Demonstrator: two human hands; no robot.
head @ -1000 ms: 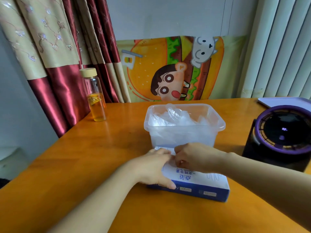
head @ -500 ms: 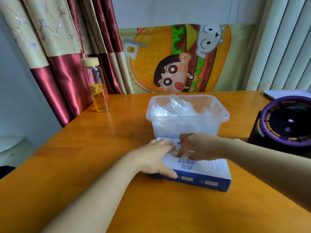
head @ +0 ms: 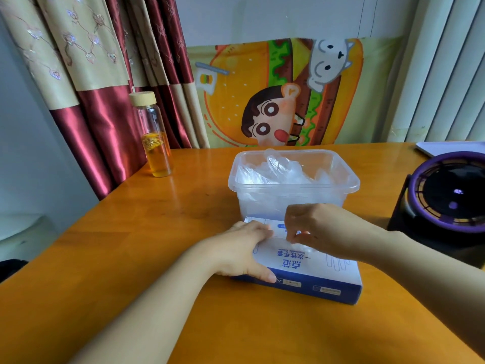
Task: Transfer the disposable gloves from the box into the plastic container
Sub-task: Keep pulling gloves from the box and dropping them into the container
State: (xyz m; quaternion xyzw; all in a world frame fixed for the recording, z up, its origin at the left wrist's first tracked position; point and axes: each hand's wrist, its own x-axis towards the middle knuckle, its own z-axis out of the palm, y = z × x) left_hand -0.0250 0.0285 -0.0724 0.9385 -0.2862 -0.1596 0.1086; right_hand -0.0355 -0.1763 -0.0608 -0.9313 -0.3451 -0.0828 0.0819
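Cardboard box [head: 301, 261]: blue/white, flat on tabletop [head: 157, 232], approx. midway betw. left & right edges, nearer the near edge.
Plastic container [head: 262, 186]: clear, no lid, just beyond box on far-edge side; crumpled gloves [head: 280, 166] heaped to rim.
Left grip [head: 236, 248]: fingers near-straight, pressing box top, thumb on near side; holds nothing.
Right grip [head: 322, 229]: fingertips pinched on loose glove [head: 301, 244] at box opening; thin clear film, hard to make out.
Step in hand: draw-out. Pull slow & straight up, box kept pinned, so one glove comes w/o dragging a wad; then over rim, drop.
Misc: bottle [head: 156, 151], far-left corner.
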